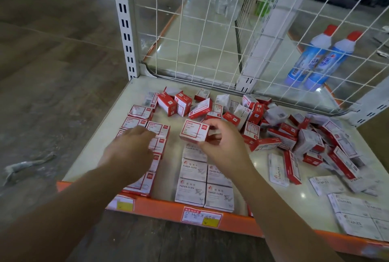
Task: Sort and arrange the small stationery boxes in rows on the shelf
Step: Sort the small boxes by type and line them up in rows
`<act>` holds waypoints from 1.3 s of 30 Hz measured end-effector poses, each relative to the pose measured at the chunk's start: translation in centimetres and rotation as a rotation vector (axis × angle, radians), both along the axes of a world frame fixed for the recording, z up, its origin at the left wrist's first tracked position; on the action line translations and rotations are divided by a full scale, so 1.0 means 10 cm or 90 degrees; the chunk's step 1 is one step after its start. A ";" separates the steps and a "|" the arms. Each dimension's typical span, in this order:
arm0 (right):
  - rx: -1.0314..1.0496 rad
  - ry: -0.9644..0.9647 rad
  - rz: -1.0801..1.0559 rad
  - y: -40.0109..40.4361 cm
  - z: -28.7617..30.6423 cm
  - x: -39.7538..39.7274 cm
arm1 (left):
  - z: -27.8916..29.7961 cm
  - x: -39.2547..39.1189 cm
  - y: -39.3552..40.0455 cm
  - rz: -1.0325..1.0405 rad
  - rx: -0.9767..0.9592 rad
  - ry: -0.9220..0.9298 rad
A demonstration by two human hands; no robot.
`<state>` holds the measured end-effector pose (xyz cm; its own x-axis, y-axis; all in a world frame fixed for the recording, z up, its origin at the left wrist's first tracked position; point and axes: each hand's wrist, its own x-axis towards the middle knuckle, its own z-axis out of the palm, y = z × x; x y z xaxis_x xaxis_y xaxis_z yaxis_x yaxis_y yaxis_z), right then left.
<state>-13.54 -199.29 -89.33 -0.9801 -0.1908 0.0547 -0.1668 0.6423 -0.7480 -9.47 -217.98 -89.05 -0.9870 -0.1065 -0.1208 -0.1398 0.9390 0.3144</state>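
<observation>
The right hand [221, 144] is pinching a small red-and-white cardboard paper-clip box [194, 132] above the pale shelf [273, 169], just past the white paper-clip rows [204, 179]. The left hand [132, 148] is resting curled fingers on the red-trimmed row [156, 135]; whether it is gripping is unclear. Misjudged placement is likely to mix the two designs or nudge neighbours askew. The box is looking crisp and closed.

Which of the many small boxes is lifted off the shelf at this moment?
The red-and-white box pinched in the right hand, above the grey paper-clip boxes. All others lie on the shelf, in rows or in the heap.
</observation>
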 end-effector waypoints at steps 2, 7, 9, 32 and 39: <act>-0.001 -0.002 -0.006 -0.07 -0.06 -0.07 | -0.01 -0.06 -0.09 -0.014 -0.032 -0.024; 0.013 -0.004 -0.014 -0.24 -0.19 -0.24 | -0.05 -0.19 -0.26 -0.015 0.001 -0.027; 0.004 -0.007 -0.018 -0.32 -0.22 -0.32 | -0.09 -0.25 -0.28 -0.009 0.024 -0.014; -0.021 -0.003 -0.006 -0.61 -0.20 -0.59 | -0.27 -0.35 -0.42 0.099 0.041 0.127; 0.030 0.010 0.044 -0.72 -0.23 -0.62 | -0.34 -0.31 -0.42 0.203 0.129 0.117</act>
